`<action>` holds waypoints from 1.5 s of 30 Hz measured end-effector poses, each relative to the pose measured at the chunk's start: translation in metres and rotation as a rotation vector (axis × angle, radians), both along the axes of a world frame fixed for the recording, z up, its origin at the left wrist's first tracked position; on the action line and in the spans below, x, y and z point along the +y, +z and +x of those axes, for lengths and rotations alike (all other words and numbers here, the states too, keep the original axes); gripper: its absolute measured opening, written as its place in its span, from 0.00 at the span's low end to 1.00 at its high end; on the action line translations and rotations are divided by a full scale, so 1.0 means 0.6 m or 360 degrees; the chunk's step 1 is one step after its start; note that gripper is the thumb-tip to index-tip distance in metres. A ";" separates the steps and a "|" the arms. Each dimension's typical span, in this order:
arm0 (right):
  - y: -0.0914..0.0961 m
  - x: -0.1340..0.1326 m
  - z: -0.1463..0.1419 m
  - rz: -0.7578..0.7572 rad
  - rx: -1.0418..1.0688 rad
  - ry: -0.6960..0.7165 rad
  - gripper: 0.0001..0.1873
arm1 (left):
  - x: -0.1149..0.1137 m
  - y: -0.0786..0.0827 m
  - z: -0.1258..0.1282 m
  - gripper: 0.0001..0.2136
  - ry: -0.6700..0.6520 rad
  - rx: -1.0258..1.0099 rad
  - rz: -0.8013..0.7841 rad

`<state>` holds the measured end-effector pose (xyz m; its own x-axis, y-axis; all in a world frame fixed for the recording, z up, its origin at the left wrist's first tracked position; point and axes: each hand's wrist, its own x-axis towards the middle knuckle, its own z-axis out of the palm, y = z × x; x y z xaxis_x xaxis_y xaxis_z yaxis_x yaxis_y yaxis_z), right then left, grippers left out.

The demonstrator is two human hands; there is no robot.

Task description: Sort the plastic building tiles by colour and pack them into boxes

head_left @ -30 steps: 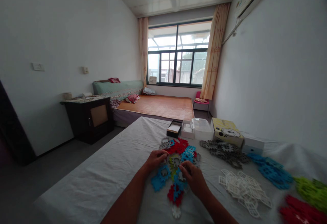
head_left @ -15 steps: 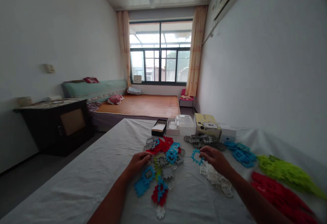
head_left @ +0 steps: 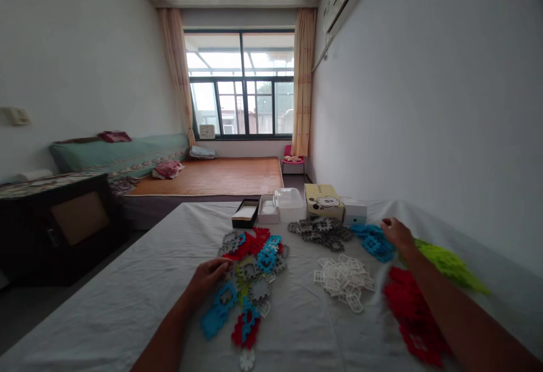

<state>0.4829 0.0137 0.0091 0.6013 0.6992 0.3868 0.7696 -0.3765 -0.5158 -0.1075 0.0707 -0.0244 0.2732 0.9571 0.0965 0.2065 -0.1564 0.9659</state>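
Note:
My left hand (head_left: 214, 273) rests at the left edge of a mixed pile of flat, notched plastic building pieces, its fingers drawn together. Beside its fingertips lies a red piece (head_left: 254, 242); whether they grip it is hidden. The pile also has blue pieces (head_left: 269, 253) and grey pieces (head_left: 259, 289). My right hand (head_left: 396, 232) is at the right end of a heap of blue pieces (head_left: 373, 243), with its fingers closed. Anything in them is too small or hidden to make out. White lattice pieces (head_left: 343, 279) form a heap in the middle.
Behind the pieces stand a black box (head_left: 245, 213), a clear plastic tub (head_left: 289, 205) and a yellow cartoon box (head_left: 323, 202). Dark grey pieces (head_left: 322, 232) lie before them. Red pieces (head_left: 409, 304) and lime-green pieces (head_left: 452, 264) are heaped at the right, partly under my right forearm.
My right hand has moved right, from above the white pieces to the blue heap. The blue piece it carried no longer shows in its fingers. My left hand stays by the mixed pile.

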 end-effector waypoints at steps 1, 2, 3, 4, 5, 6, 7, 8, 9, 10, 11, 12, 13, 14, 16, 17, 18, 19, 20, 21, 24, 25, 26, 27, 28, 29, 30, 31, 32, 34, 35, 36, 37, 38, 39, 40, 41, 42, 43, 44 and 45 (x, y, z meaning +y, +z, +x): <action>0.001 0.005 -0.027 0.0011 -0.0016 0.0061 0.17 | -0.001 -0.001 0.000 0.18 -0.0006 -0.0006 0.0008; 0.001 0.008 -0.063 0.0016 -0.0025 0.0172 0.17 | -0.001 -0.001 0.001 0.18 -0.0009 -0.0018 0.0013; 0.001 0.009 -0.107 0.0009 -0.0021 0.0341 0.16 | -0.002 -0.002 0.001 0.18 -0.0014 -0.0031 0.0013; 0.000 0.006 -0.158 -0.0007 -0.0007 0.0530 0.15 | -0.003 -0.003 0.002 0.18 -0.0017 -0.0037 0.0014; -0.003 -0.001 -0.215 -0.0033 0.0029 0.0815 0.15 | -0.003 -0.005 0.002 0.18 -0.0017 -0.0045 0.0009; -0.006 -0.011 -0.275 -0.0070 0.0078 0.1085 0.15 | -0.003 -0.006 0.002 0.18 -0.0018 -0.0055 0.0006; -0.010 -0.023 -0.334 -0.0102 0.0119 0.1287 0.15 | -0.003 -0.008 0.002 0.17 -0.0021 -0.0067 0.0005; -0.015 -0.035 -0.390 -0.0126 0.0135 0.1479 0.14 | -0.003 -0.010 0.002 0.17 -0.0025 -0.0081 0.0006; -0.020 -0.045 -0.439 -0.0136 0.0096 0.1643 0.14 | -0.003 -0.012 0.002 0.17 -0.0031 -0.0095 0.0010; -0.026 -0.052 -0.480 -0.0129 0.0011 0.1734 0.15 | -0.003 -0.013 0.002 0.18 -0.0035 -0.0105 0.0015; -0.031 -0.054 -0.512 -0.0113 -0.0078 0.1761 0.18 | -0.003 -0.015 0.001 0.18 -0.0035 -0.0114 0.0021; -0.037 -0.050 -0.535 -0.0093 -0.0165 0.1720 0.22 | -0.003 -0.016 0.001 0.18 -0.0032 -0.0123 0.0027; -0.043 -0.043 -0.550 -0.0073 -0.0234 0.1626 0.25 | -0.004 -0.016 0.001 0.18 -0.0030 -0.0134 0.0031; -0.049 -0.033 -0.558 -0.0060 -0.0275 0.1508 0.27 | -0.004 -0.016 0.001 0.19 -0.0029 -0.0146 0.0031; -0.061 -0.009 -0.561 -0.0062 -0.0291 0.1306 0.29 | -0.006 -0.014 0.002 0.19 -0.0040 -0.0164 0.0016; -0.067 0.000 -0.558 -0.0069 -0.0287 0.1256 0.29 | -0.007 -0.013 0.002 0.19 -0.0044 -0.0167 0.0005; -0.073 0.008 -0.555 -0.0070 -0.0279 0.1236 0.28 | -0.007 -0.011 0.003 0.19 -0.0048 -0.0166 -0.0005; -0.077 0.012 -0.552 -0.0063 -0.0269 0.1241 0.28 | -0.007 -0.010 0.004 0.19 -0.0051 -0.0162 -0.0013; -0.082 0.014 -0.550 -0.0046 -0.0256 0.1263 0.27 | -0.007 -0.009 0.004 0.19 -0.0056 -0.0158 -0.0018; -0.085 0.013 -0.548 -0.0020 -0.0237 0.1295 0.25 | -0.006 -0.009 0.004 0.19 -0.0066 -0.0154 -0.0019; -0.092 0.008 -0.543 0.0070 -0.0115 0.1376 0.17 | -0.002 -0.012 0.004 0.19 -0.0091 -0.0139 -0.0022; -0.094 0.006 -0.541 0.0093 -0.0050 0.1382 0.15 | 0.000 -0.014 0.003 0.18 -0.0092 -0.0139 -0.0022; -0.094 0.005 -0.540 0.0111 0.0023 0.1376 0.14 | 0.001 -0.015 0.002 0.18 -0.0094 -0.0142 -0.0023; -0.095 0.005 -0.538 0.0117 0.0099 0.1369 0.15 | 0.002 -0.016 0.002 0.17 -0.0094 -0.0150 -0.0026; -0.096 0.005 -0.536 0.0115 0.0172 0.1364 0.16 | 0.002 -0.017 0.001 0.17 -0.0094 -0.0160 -0.0031; -0.096 0.005 -0.535 0.0111 0.0240 0.1366 0.17 | 0.003 -0.017 0.001 0.17 -0.0095 -0.0171 -0.0040; -0.095 0.005 -0.533 0.0112 0.0302 0.1372 0.18 | 0.002 -0.017 0.001 0.17 -0.0096 -0.0181 -0.0049; -0.094 0.005 -0.533 0.0125 0.0363 0.1377 0.20 | 0.002 -0.016 0.001 0.17 -0.0093 -0.0189 -0.0058; -0.092 0.004 -0.532 0.0151 0.0423 0.1384 0.21 | 0.001 -0.015 0.001 0.17 -0.0089 -0.0194 -0.0064; -0.085 0.002 -0.530 0.0221 0.0525 0.1440 0.22 | -0.001 -0.013 0.002 0.18 -0.0084 -0.0188 -0.0064; -0.082 0.001 -0.529 0.0257 0.0562 0.1481 0.22 | -0.001 -0.012 0.002 0.18 -0.0080 -0.0176 -0.0059; -0.078 0.000 -0.528 0.0286 0.0594 0.1513 0.22 | -0.001 -0.012 0.002 0.19 -0.0074 -0.0160 -0.0053; -0.076 0.000 -0.527 0.0303 0.0635 0.1525 0.22 | -0.002 -0.012 0.002 0.19 -0.0068 -0.0143 -0.0047; -0.074 0.000 -0.525 0.0308 0.0696 0.1510 0.23 | -0.002 -0.012 0.002 0.19 -0.0061 -0.0132 -0.0041; -0.073 0.000 -0.523 0.0293 0.0788 0.1479 0.23 | -0.002 -0.012 0.002 0.19 -0.0053 -0.0128 -0.0036; -0.073 0.001 -0.521 0.0263 0.0907 0.1448 0.24 | -0.002 -0.012 0.002 0.19 -0.0047 -0.0130 -0.0033; -0.074 0.001 -0.520 0.0230 0.1040 0.1431 0.26 | -0.002 -0.012 0.002 0.19 -0.0044 -0.0137 -0.0031; -0.074 0.001 -0.519 0.0197 0.1173 0.1429 0.27 | -0.003 -0.012 0.003 0.19 -0.0043 -0.0143 -0.0031; -0.073 -0.001 -0.519 0.0170 0.1293 0.1437 0.28 | -0.004 -0.011 0.003 0.19 -0.0043 -0.0148 -0.0032; -0.071 -0.003 -0.519 0.0158 0.1395 0.1446 0.28 | -0.004 -0.010 0.003 0.19 -0.0044 -0.0152 -0.0033; -0.067 -0.005 -0.519 0.0162 0.1479 0.1452 0.27 | -0.005 -0.008 0.003 0.19 -0.0044 -0.0156 -0.0034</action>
<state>0.1716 0.0105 -0.0313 -0.0016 0.9870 0.1610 0.0684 0.1607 -0.9846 -0.1054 0.0674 -0.0291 0.2897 0.9515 0.1037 0.1068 -0.1398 0.9844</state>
